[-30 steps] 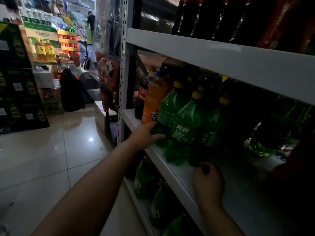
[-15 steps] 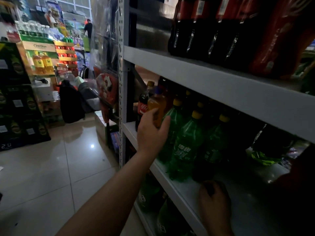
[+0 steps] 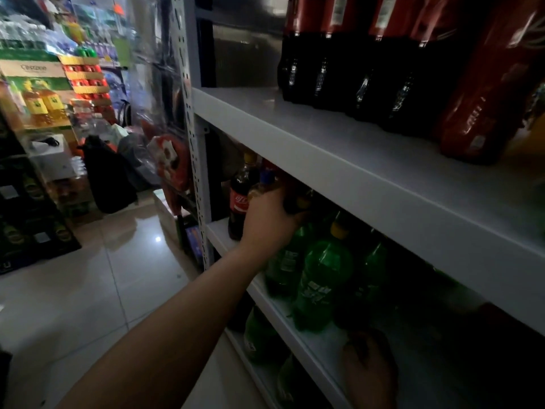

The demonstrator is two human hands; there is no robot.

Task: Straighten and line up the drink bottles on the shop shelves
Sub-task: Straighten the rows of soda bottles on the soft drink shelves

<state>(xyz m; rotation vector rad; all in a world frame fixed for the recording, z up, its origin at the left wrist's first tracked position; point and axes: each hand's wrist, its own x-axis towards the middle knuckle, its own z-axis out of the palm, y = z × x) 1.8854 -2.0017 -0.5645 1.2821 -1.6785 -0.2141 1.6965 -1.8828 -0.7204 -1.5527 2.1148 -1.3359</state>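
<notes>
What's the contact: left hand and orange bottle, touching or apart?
Touching. Head view: the left hand wraps the orange bottle just below its neck, curled round the body, with no gap visible.

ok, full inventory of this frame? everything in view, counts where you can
cola bottles: at least four, dark with red labels, upper shelf
wrapped pack: one, red, upper shelf, right
small cola bottle: one, dark with a red label, left end of middle shelf
orange bottle: one, blue cap, beside small cola bottle
green bottles: at least three, yellow caps, middle shelf
lower green bottles: at least two, shelf below
black bag: one, floor, left
left hand: grips orange bottle
right hand: dim, at middle shelf front, grip unclear
</notes>
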